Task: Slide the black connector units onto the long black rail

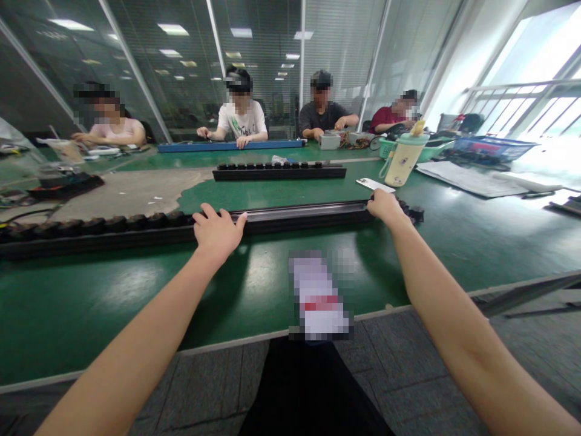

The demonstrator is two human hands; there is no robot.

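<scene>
While my left hand (218, 235) lies spread on the long black rail (299, 213), its fingers splayed wide with the tips over the top edge, my right hand (385, 207) sits toward the rail's other end, fingers close together and curved over it. I can't tell whether that hand is gripping or only resting. The rail lies crosswise on the green mat (91, 309), with a row of round black knobs (104, 225) running along it toward 9 o'clock. Between my forearms, at 6 o'clock from the rail, lies a pixelated object (318, 297) too blurred to name. At 12 o'clock a second knobbed black rail (279, 172) lies roughly parallel to mine. A white phone (376, 184) sits just past my right hand at 1 o'clock, near a cream water bottle (403, 160). Papers (472, 179) lie at 2 o'clock. Farther out at 12 o'clock, a co-worker (240, 115) sits with both hands at a blue rail (231, 146).
</scene>
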